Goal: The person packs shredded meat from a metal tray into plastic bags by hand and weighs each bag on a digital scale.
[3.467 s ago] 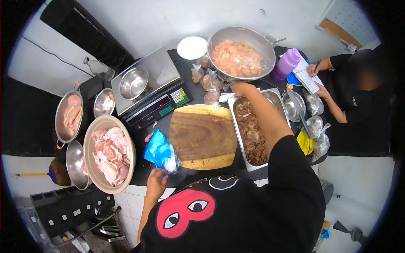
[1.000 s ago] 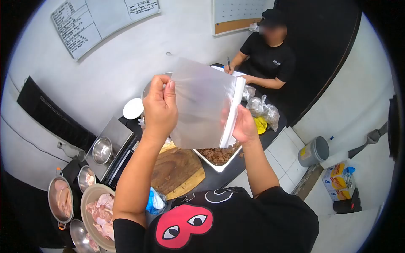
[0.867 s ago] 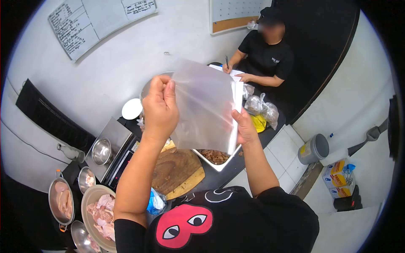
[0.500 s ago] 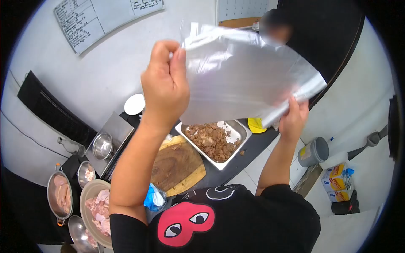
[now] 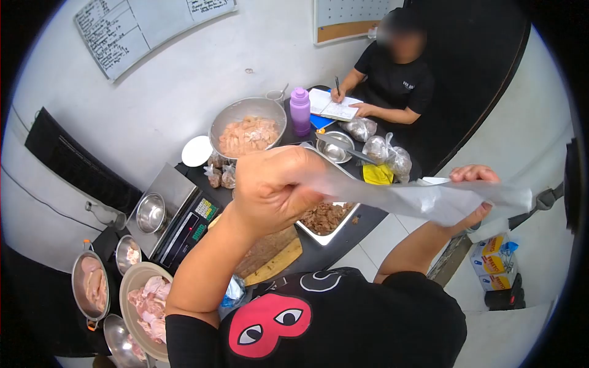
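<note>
Crosswise, the plastic film (image 5: 423, 200) stretches lengthwise from my left grip (image 5: 276, 185), pinching one end, to my right grip (image 5: 473, 175), pinching near the other; the meat tray (image 5: 342, 226) sits below on the table (image 5: 338, 250), nearer my left.

open: between forearms (image 5: 205, 270), over tray (image 5: 319, 240) | obstacles: plastic sheet (image 5: 423, 199) above, knife (image 5: 348, 149) across bowl (image 5: 331, 154)

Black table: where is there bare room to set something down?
On the black table, a small bare patch lies between the rectangular metal tray, the brown wooden cutting board and the near edge. Crowded: around the purple plastic bottle and the round beige tub.
</note>
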`<action>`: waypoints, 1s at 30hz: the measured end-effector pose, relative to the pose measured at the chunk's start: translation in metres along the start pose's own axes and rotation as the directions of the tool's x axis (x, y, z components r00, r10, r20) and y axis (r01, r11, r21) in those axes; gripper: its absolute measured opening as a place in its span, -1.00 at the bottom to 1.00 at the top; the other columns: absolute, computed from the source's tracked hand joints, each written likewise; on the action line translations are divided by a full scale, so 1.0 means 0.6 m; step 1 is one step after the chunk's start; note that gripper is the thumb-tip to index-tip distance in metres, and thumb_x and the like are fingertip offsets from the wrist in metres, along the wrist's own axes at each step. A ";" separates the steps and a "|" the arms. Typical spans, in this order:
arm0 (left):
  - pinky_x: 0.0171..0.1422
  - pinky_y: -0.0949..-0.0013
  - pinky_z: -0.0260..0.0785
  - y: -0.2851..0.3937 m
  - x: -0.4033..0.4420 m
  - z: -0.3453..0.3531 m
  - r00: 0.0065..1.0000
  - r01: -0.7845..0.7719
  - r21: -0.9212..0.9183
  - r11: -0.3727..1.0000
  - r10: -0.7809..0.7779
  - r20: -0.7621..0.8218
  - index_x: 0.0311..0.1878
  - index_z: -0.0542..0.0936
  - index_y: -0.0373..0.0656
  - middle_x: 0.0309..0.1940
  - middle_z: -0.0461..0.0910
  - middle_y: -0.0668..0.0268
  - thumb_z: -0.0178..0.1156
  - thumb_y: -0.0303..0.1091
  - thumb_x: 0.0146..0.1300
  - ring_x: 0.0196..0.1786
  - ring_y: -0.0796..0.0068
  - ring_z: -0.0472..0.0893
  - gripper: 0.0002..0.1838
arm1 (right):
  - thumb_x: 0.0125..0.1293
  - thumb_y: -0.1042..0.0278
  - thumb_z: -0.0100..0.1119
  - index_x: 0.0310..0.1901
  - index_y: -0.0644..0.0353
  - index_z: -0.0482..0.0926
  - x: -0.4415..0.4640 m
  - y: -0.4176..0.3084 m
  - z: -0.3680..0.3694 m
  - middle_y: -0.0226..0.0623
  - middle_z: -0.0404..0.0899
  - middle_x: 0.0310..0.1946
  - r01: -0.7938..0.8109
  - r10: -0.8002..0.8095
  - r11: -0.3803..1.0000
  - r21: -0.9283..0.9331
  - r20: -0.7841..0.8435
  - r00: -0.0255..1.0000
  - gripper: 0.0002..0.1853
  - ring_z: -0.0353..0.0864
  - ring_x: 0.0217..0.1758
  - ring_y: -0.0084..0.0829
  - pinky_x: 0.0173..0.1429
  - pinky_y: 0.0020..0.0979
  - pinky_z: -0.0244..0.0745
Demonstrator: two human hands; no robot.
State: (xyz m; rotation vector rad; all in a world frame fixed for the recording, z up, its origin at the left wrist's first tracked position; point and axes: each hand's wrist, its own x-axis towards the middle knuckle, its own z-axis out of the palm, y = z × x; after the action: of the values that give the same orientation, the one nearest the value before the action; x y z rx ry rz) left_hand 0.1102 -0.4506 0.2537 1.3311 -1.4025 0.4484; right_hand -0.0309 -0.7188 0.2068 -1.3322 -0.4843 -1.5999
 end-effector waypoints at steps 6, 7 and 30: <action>-0.57 0.52 0.14 0.000 -0.019 0.006 0.968 -0.004 0.100 0.995 0.029 -0.248 -0.47 0.41 -0.27 -0.66 0.37 0.39 0.02 -0.18 0.34 -0.65 0.62 0.30 -0.64 | 0.29 0.22 0.12 -0.16 0.30 0.40 -0.006 0.023 0.009 -0.23 0.40 -0.39 0.099 -0.140 0.961 -0.259 -0.142 0.980 -0.71 0.48 -0.45 -0.48 -0.34 -0.47 0.51; -0.57 0.53 0.13 0.008 -0.023 0.009 0.968 -0.012 0.037 0.999 0.021 -0.251 -0.47 0.40 -0.27 -0.66 0.37 0.39 0.01 -0.18 0.35 -0.65 0.62 0.30 -0.64 | 0.29 0.27 0.10 -0.16 0.29 0.40 0.000 0.014 0.011 -0.22 0.40 -0.37 0.061 -0.088 0.970 -0.235 -0.106 0.990 -0.75 0.48 -0.44 -0.48 -0.34 -0.48 0.52; -0.41 0.45 0.31 -0.099 -0.129 -0.018 0.828 0.536 0.250 0.807 -0.444 -0.341 -0.29 0.49 -0.29 -0.59 0.49 0.27 0.00 -0.26 0.37 -0.50 0.60 0.48 -0.74 | 0.42 0.23 -0.11 -0.10 0.25 0.38 -0.129 0.101 0.152 -0.37 0.48 -0.33 -0.569 0.644 0.742 -0.356 0.142 0.752 -0.76 0.43 -0.28 -0.63 -0.20 -0.51 0.36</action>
State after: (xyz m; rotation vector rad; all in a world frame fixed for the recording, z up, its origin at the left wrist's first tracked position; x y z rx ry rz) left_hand 0.1491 -0.4235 0.1677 1.7766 -0.7227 0.5009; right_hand 0.0639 -0.6430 0.1502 -1.7135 0.0705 -0.9623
